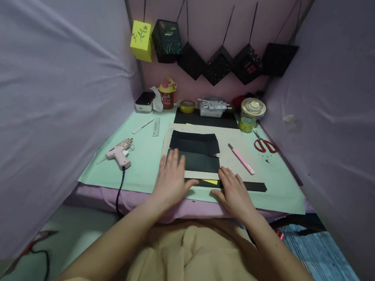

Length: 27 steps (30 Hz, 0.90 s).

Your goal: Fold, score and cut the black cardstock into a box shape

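Observation:
My left hand (171, 178) lies palm down with fingers spread over the left end of a black folded sheet (201, 163). My right hand (234, 189) rests flat at the sheet's lower right corner, its fingers also spread. The sheet has a raised upper flap (194, 141) and lies on a pale board (242, 143). Between and beneath the hands runs a black strip (253, 186) with a small yellow piece (210, 181) on it. A pink craft knife (241, 159) lies on the board to the right.
A pink glue gun (120, 152), a white-handled tool (143, 126) and a small ruler (156, 127) lie left. Red-handled scissors (265, 145) and green tape (246, 124) are right. Behind stand a box of white sticks (212, 108) and yellow tape (187, 107). Dark boxes (220, 66) hang above.

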### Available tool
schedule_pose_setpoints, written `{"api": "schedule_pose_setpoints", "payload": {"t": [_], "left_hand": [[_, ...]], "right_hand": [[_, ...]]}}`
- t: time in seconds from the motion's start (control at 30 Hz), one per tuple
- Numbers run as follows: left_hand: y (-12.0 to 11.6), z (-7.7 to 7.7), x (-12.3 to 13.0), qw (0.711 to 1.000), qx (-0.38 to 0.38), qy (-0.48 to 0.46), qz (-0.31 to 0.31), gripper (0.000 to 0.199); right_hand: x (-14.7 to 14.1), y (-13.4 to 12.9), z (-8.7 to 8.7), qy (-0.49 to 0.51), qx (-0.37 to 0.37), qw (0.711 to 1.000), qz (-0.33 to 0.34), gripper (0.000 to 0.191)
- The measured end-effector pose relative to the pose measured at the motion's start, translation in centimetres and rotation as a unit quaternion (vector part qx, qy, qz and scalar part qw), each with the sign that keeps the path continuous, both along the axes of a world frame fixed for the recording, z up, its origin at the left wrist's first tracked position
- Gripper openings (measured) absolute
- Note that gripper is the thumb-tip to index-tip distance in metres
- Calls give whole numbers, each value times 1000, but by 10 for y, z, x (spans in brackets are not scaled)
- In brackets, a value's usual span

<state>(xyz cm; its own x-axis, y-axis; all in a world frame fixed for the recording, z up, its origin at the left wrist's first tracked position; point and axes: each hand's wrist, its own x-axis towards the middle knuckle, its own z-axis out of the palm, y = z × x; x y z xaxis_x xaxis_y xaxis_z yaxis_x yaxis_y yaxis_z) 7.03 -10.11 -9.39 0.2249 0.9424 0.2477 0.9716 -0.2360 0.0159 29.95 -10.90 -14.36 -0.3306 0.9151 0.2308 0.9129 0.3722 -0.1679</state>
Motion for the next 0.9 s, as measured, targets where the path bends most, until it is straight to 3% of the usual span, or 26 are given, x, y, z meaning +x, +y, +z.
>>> {"api": "schedule_pose_setpoints", "payload": {"t": [0.1, 0.17, 0.27, 0.4, 0.5, 0.57, 0.77, 0.9], "left_hand": [[19, -3, 25, 993, -26, -21, -113, 81], [31, -11, 33, 989, -67, -22, -129, 79], [41, -25, 34, 987, -98, -19, -122, 79], [40, -31, 31, 989, -91, -9, -117, 80], [38, -31, 32, 990, -86, 1, -108, 76], [38, -31, 33, 991, -78, 4, -108, 74], [39, -34, 32, 991, -72, -16, -114, 75], [39, -35, 32, 990, -71, -20, -119, 78]], "right_hand": [[9, 5, 6, 64, 27, 997, 16, 52], [22, 15, 11, 127, 84, 988, -2, 46], [48, 41, 16, 168, 164, 969, -80, 45], [69, 78, 12, 72, 103, 975, -182, 58], [67, 89, 12, 18, 38, 979, -198, 39], [64, 88, 15, 10, 26, 981, -194, 33], [72, 58, 25, 51, 9, 981, -187, 41], [78, 35, 27, 147, -36, 977, -151, 43]]}}
